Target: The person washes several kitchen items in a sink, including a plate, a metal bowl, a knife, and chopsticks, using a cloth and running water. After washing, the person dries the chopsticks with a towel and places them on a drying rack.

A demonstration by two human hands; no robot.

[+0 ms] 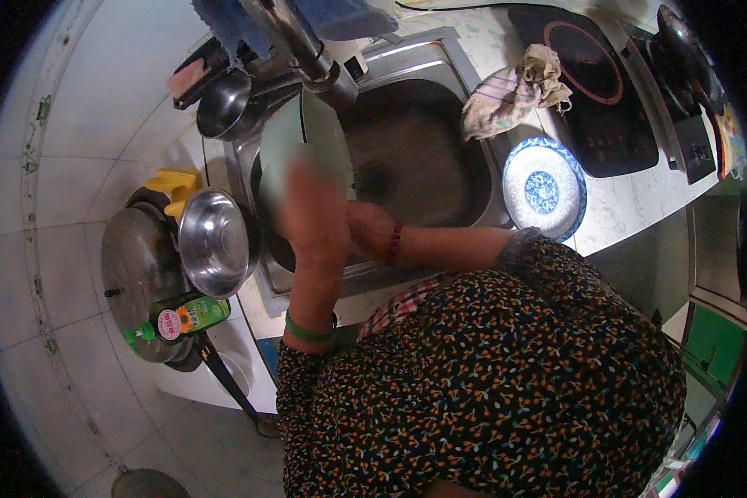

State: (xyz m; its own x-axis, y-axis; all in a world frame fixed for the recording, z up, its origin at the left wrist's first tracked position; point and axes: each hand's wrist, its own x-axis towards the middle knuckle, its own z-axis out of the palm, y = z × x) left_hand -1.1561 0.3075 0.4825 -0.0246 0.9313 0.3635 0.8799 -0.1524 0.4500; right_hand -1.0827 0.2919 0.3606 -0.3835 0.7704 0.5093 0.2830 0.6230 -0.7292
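Note:
A pale green dish point(314, 124), tilted on edge, is over the left side of the steel sink point(467, 81), below the metal faucet point(320, 68). My left hand point(314, 202), with a green bangle at its wrist, grips the dish's near part; its fingers are blurred. Close beside it on the right is my right hand point(370, 225), a dark red bracelet on its wrist. The right fingers are partly hidden behind the left hand, so whether they hold the dish cannot be told. The dark sink basin point(423, 155) lies beyond both hands.
A blue-and-white plate point(544, 190) and a crumpled cloth point(510, 93) lie right of the sink, near a black induction cooktop point(591, 93). On the left are a steel bowl point(215, 243), a lidded pan point(140, 274), a green soap bottle point(193, 316) and a small dark pot point(224, 106).

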